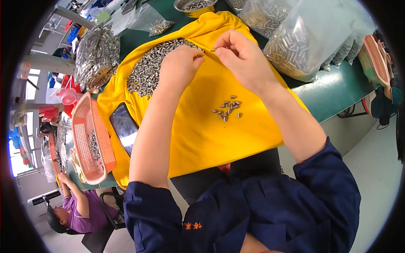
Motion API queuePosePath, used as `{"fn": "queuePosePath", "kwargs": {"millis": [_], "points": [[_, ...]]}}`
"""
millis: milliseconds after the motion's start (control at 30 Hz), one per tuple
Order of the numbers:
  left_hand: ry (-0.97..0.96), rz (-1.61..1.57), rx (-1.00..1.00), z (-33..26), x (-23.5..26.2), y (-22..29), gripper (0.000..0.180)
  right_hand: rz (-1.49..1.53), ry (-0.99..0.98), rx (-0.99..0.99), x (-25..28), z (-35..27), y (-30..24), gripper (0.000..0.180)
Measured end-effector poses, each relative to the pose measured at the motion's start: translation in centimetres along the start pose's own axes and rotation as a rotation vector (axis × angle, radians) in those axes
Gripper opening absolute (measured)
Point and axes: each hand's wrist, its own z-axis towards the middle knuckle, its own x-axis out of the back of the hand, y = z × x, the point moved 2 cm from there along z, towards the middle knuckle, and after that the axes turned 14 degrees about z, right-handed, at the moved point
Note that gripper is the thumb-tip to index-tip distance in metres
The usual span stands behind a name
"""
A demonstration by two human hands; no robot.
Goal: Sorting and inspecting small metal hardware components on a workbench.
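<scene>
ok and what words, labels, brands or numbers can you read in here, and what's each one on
Navy uniform: orange characters on the chest; I won't copy them out.
White sheets, upper left: any print is too small to read.
Dark flat device: glare on its face, no readable text.
Nothing else is legible.

A dark-screened smartphone [123,127] lies just beside a salmon-pink perforated plastic basket [105,145] at the left. Another pink basket [374,59] sits at the right end of the green tabletop [333,90]. At lower left, a co-worker [80,201] in a purple shirt [90,214] and dark cap [55,220] sits on a black chair [98,241].
</scene>
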Motion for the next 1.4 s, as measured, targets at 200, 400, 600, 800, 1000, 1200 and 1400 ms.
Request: {"fn": "queuePosePath", "kwargs": {"millis": [200,400,600,800,1000,1200,1400], "points": [[-0.123,0.135,-0.077,1.4,-0.7,0.1,0.015,0.003,0.013,-0.028,0.1,-0.1,-0.5,0.008],[-0.199,-0.372,0.203,0.4,0.8,-1.3,0.013,0.012,0.006,-0.023,0.2,-0.1,-0.3,0.007],[-0.156,-0.866,0.366,-1.2,-0.5,-2.0,0.013,-0.022,-0.036,-0.051,0.0,-0.2,0.0,0.008],[0.016,-0.889,0.204,2.9,-0.8,-0.4,0.022,0.057,0.090,0.069,0.7,0.3,-0.1,0.004],[0.039,-1.076,0.276,5.0,0.4,0.0,0.019,0.108,0.132,0.077,1.6,0.8,0.0,0.004],[-0.057,-1.275,0.377,-0.2,1.5,0.0,0.021,0.098,0.023,0.022,0.6,0.5,0.7,0.005],[-0.068,-1.655,0.442,-6.1,1.5,1.4,0.015,0.119,-0.206,-0.214,-0.8,-0.6,0.3,0.005]]}}
